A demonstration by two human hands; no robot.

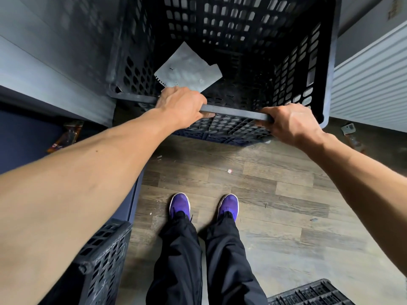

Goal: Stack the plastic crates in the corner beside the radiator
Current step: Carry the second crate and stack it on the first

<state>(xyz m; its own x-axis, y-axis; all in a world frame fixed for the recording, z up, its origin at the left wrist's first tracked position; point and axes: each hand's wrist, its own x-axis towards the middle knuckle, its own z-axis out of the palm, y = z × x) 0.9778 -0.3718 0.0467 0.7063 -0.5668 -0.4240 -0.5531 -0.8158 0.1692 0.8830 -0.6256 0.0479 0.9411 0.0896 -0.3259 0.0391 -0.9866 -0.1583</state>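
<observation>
A large black perforated plastic crate point(242, 40) fills the top of the head view, standing in the corner between a grey wall and the white ribbed radiator point(372, 84). A blue crate edge shows beneath its near side. My left hand point(182, 106) and my right hand point(290, 123) both grip the crate's near rim, left of centre and at the right. A sheet of white paper point(189, 68) lies inside the crate. Another black crate point(103, 260) stands at the lower left, and a third crate's corner point(312, 293) shows at the lower right.
Grey wood-look floor point(264, 194) lies underfoot, with my purple shoes point(204, 205) in the middle. A dark blue surface point(26, 139) sits at the left, with a wrapper point(66, 135) beside it. Small debris point(350, 130) lies by the radiator's foot.
</observation>
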